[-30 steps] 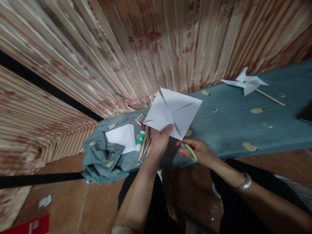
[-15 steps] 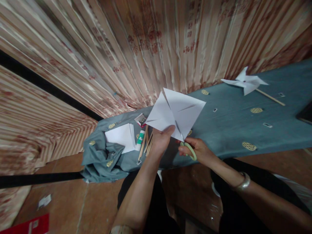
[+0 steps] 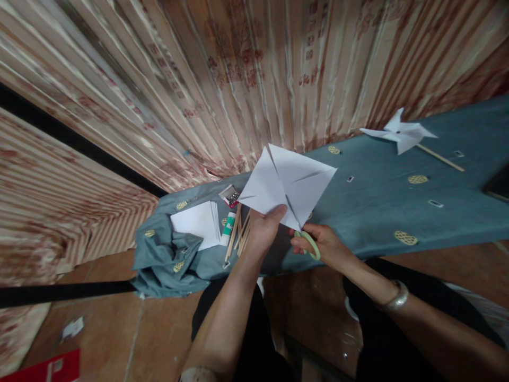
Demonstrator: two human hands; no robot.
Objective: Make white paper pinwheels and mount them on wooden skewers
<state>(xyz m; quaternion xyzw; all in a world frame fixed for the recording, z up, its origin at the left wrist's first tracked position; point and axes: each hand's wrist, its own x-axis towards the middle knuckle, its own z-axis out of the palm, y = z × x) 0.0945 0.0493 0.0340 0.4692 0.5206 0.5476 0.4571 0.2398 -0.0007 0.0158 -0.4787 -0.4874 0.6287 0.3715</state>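
A square white sheet of paper (image 3: pixel 304 178) is pinched in my left hand (image 3: pixel 264 231), thumb on top, above the cloth-covered table. Slits run inward from its corners toward the middle. My right hand (image 3: pixel 324 245) is closed on a pair of scissors (image 3: pixel 311 246) with pale green handles. Their blades lie in the slit at the sheet's near corner. Just left of my left hand, several thin wooden sticks (image 3: pixel 235 233) lie beside a green and white glue stick (image 3: pixel 228 229).
A stack of white paper (image 3: pixel 196 224) and a small red-and-white box of metal pins (image 3: pixel 229 196) sit at left. A finished white pinwheel (image 3: pixel 401 132) on a stick lies at right, with a dark object (image 3: pixel 497 185) at the edge. A pleated curtain (image 3: pixel 254 69) hangs behind.
The paper and both hands have barely shifted. The scissors stay at the near corner of the sheet, with only a slight movement of their handles.
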